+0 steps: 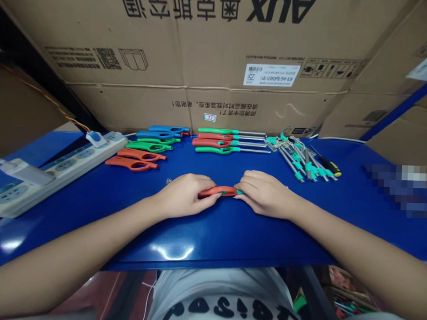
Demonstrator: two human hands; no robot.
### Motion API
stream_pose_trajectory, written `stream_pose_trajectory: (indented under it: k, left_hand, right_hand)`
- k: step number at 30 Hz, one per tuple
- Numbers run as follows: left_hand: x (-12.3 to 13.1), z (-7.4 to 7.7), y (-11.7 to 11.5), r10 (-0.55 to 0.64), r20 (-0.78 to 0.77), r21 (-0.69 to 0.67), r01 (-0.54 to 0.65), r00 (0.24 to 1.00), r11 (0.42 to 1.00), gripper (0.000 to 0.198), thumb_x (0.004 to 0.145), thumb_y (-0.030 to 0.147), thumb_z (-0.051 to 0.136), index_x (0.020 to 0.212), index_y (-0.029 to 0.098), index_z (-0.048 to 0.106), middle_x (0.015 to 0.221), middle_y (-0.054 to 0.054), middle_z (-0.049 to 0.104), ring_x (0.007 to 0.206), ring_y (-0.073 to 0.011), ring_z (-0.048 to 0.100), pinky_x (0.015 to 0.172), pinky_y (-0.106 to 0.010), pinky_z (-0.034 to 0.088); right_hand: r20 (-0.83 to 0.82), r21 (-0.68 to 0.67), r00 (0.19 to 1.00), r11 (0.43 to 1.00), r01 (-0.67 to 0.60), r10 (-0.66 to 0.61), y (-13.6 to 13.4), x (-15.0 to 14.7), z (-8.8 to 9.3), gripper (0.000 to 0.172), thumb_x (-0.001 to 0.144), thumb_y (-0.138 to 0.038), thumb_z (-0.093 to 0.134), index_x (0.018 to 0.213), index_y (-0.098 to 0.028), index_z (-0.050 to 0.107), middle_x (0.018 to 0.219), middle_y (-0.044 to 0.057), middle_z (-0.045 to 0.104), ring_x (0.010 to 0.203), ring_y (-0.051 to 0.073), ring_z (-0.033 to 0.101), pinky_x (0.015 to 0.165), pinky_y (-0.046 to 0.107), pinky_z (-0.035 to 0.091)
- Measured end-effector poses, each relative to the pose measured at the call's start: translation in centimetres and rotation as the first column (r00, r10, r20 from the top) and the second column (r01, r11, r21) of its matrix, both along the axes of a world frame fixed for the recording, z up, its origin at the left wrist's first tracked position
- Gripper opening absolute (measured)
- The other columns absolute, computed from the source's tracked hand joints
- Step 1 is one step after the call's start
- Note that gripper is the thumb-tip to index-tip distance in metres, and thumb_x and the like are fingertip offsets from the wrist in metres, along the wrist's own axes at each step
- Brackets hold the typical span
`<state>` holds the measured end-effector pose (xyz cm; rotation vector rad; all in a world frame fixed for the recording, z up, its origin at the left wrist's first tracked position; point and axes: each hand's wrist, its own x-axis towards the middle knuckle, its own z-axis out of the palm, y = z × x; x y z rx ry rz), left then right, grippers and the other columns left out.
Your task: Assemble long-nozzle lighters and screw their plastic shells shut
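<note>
My left hand (186,195) and right hand (265,193) are closed on the two ends of an orange plastic handle (217,192), low on the blue table (232,235) before me. It looks light, stiff and slightly slick, so I judge the ends the best hold.

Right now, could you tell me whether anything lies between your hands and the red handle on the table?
Nothing visible does. The left hand and the right hand grip the red handle at its two ends on the blue table. The spare handles and metal tubes lie farther back, apart from it.
</note>
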<state>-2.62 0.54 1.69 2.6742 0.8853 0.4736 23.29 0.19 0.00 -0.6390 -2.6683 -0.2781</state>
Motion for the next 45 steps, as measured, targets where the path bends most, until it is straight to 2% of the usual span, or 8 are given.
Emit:
stream_pose_trajectory:
  k: [4,9,18,24,29,35,39,45]
  left_hand:
    - [0.0,0.3,-0.4,0.009,-0.146,0.11,0.007,0.989,0.994,0.026,0.1,0.038,0.051,0.106,0.019,0.067,0.093,-0.002,0.065,0.073,-0.0155,0.062,0.061,-0.026,0.04]
    - [0.1,0.2,-0.4,0.02,-0.173,0.079,-0.006,0.985,0.997,0.044,0.103,0.046,0.047,0.141,0.024,0.051,0.118,-0.005,0.063,0.092,-0.0192,0.068,0.076,-0.028,0.05]
    - [-0.1,-0.3,-0.3,0.023,-0.161,0.165,0.003,0.987,0.986,0.041,0.106,0.045,0.037,0.131,0.021,0.059,0.113,-0.006,0.067,0.09,-0.0197,0.07,0.074,-0.029,0.052]
    - [-0.1,-0.5,-0.7,0.029,-0.184,0.236,0.015,0.983,0.972,0.04,0.106,0.042,0.036,0.125,0.018,0.062,0.109,-0.007,0.07,0.083,-0.0202,0.07,0.069,-0.03,0.053]
    - [0.2,0.1,-0.7,0.044,-0.236,0.182,0.0,0.971,0.983,0.04,0.106,0.041,0.037,0.128,0.018,0.061,0.109,-0.007,0.069,0.084,-0.0209,0.07,0.07,-0.031,0.054]
    - [0.2,0.0,-0.7,0.022,-0.191,0.12,0.001,0.981,0.993,0.04,0.106,0.041,0.038,0.128,0.018,0.061,0.11,-0.007,0.068,0.09,-0.021,0.07,0.077,-0.031,0.055]
    - [0.6,-0.2,-0.8,0.089,-0.247,0.158,-0.05,0.965,0.986,0.041,0.106,0.043,0.037,0.131,0.02,0.06,0.112,-0.007,0.068,0.086,-0.0228,0.07,0.074,-0.033,0.055]
    - [0.6,0.0,-0.6,0.163,-0.173,0.052,-0.156,0.971,0.986,0.049,0.101,0.043,0.051,0.145,0.021,0.048,0.13,-0.011,0.059,0.101,-0.0256,0.069,0.085,-0.035,0.055]
  right_hand:
    - [0.083,-0.159,0.991,0.981,0.116,-0.104,0.0,0.1,0.9,0.015,0.094,-0.028,0.058,0.088,-0.015,0.064,0.082,0.007,0.064,0.076,0.021,0.053,0.073,0.034,0.039]
    - [0.104,-0.246,0.976,0.946,0.21,-0.189,0.9,1.5,1.7,0.012,0.091,-0.028,0.062,0.086,-0.017,0.062,0.079,0.004,0.063,0.074,0.019,0.055,0.073,0.032,0.038]
    - [0.037,-0.089,0.999,0.996,0.031,-0.027,1.0,2.2,1.1,0.034,0.103,-0.035,0.045,0.088,-0.014,0.067,0.074,0.008,0.063,0.072,0.02,0.052,0.071,0.031,0.04]
    - [-0.006,-0.075,1.0,0.997,0.021,-0.021,0.5,1.7,0.7,0.035,0.103,-0.033,0.045,0.084,-0.014,0.067,0.069,0.006,0.061,0.066,0.018,0.05,0.067,0.03,0.039]
    - [0.022,-0.146,0.997,0.986,0.082,-0.08,0.8,1.6,0.5,0.031,0.101,-0.033,0.049,0.083,-0.015,0.066,0.07,0.005,0.061,0.067,0.018,0.052,0.066,0.029,0.039]
    - [0.026,-0.04,0.996,0.995,0.089,-0.088,0.7,1.6,0.3,0.034,0.102,-0.033,0.047,0.08,-0.014,0.065,0.068,0.006,0.06,0.066,0.018,0.049,0.066,0.03,0.036]
    - [0.044,-0.18,0.987,0.97,0.161,-0.156,0.7,1.4,0.7,0.026,0.098,-0.031,0.053,0.08,-0.016,0.062,0.069,0.004,0.059,0.066,0.017,0.05,0.065,0.028,0.035]
    - [0.121,-0.425,0.953,0.853,0.302,-0.277,1.8,2.8,1.9,0.015,0.09,-0.031,0.064,0.084,-0.018,0.059,0.081,0.004,0.061,0.071,0.016,0.053,0.063,0.026,0.035]
